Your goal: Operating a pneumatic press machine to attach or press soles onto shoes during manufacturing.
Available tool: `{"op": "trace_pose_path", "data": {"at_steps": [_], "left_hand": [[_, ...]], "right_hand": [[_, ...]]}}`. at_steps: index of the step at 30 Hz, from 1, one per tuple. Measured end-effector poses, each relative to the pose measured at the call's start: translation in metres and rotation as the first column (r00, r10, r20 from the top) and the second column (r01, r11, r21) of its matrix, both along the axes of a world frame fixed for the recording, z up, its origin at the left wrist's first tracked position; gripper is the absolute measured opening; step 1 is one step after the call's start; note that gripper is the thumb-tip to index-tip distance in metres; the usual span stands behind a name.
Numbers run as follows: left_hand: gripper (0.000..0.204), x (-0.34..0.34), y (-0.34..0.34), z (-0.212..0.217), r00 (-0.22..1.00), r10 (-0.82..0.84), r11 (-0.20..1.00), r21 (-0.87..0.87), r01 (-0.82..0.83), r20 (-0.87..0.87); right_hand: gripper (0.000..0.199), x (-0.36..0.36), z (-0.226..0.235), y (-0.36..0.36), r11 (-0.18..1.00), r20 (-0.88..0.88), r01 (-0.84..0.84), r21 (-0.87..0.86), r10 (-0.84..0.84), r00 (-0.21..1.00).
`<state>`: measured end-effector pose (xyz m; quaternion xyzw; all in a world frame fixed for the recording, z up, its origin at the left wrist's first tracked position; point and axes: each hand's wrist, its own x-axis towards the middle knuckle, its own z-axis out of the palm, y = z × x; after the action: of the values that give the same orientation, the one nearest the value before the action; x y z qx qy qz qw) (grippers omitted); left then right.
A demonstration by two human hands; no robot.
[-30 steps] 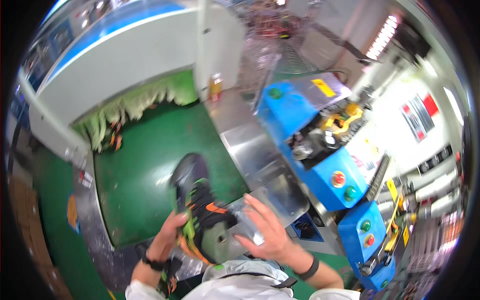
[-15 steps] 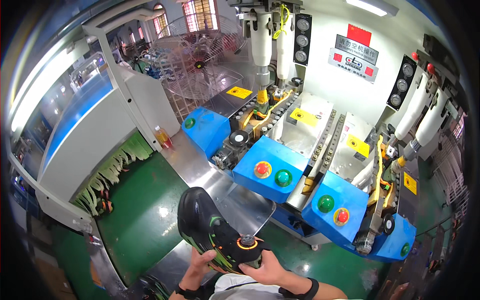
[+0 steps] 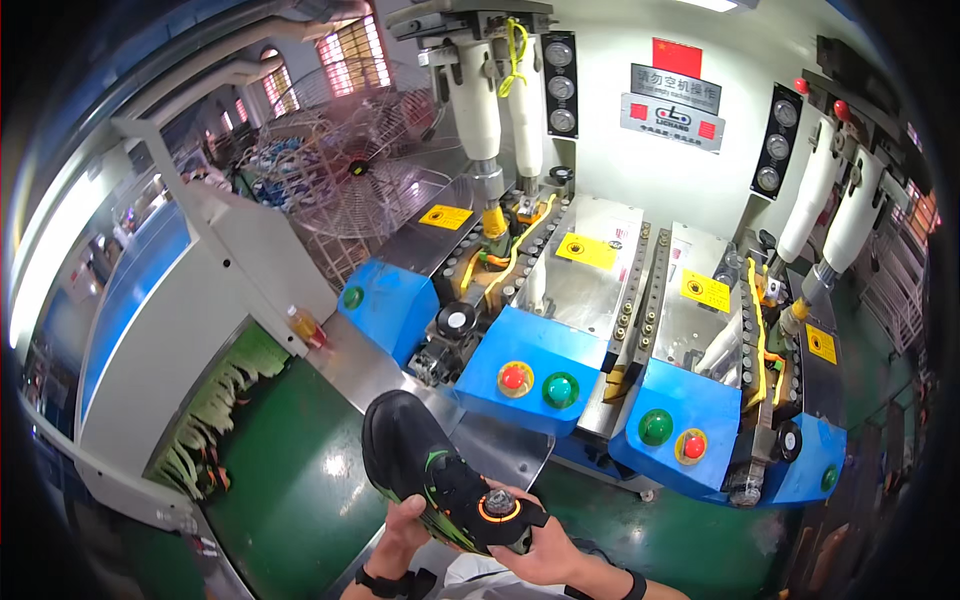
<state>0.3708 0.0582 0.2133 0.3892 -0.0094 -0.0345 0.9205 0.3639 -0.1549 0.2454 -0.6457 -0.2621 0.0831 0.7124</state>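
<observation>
The black shoe (image 3: 402, 438) is held in front of the person, toe pointing away and to the left, above the metal table (image 3: 505, 446) at the near side of the machine (image 3: 535, 350). It appears raised clear of that surface. A grey round piece (image 3: 498, 502) ringed in orange shows toward its heel end.

The left hand (image 3: 404, 526) grasps the side of the shoe with the thumb on top; its other fingers are hidden beneath. The right hand (image 3: 545, 552) is clasped around the heel end, fingers on either side. Neither hand is released.

The step in hand is judged to be two-handed holding of the shoe before the machine, the shoe not yet in it. The next move, in the inspector's judgement, calls for a steady grip at both ends, the toe kept level, and clearance from the red button (image 3: 515, 378) and green button (image 3: 560, 389).
</observation>
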Motion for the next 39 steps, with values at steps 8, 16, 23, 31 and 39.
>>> {"op": "trace_pose_path", "data": {"at_steps": [8,16,23,31,39], "left_hand": [[0.069,0.004,-0.011,0.009,0.995,0.071,0.997,-0.010,-0.072,-0.065],[0.063,0.012,-0.037,0.011,0.991,0.026,0.996,0.083,-0.016,-0.130],[0.059,0.085,-0.065,0.012,0.875,0.481,0.864,0.144,-0.482,0.048],[0.097,0.395,-0.042,0.022,0.999,0.042,0.499,0.867,0.007,-0.032],[0.038,0.551,-0.019,-0.028,0.949,-0.269,0.482,0.830,0.282,-0.166]], "right_hand": [[0.072,0.017,0.005,-0.007,0.994,-0.037,-0.053,-0.098,0.050,0.998],[0.057,0.023,-0.001,-0.045,0.954,-0.319,-0.080,-0.290,-0.018,0.948],[0.049,0.040,0.007,-0.087,0.976,-0.457,0.211,-0.060,-0.215,0.863],[0.045,0.082,0.014,-0.076,0.886,-0.456,0.415,-0.206,-0.462,0.761],[0.050,0.128,0.027,-0.036,0.741,-0.411,0.508,-0.440,-0.669,0.620]]}}
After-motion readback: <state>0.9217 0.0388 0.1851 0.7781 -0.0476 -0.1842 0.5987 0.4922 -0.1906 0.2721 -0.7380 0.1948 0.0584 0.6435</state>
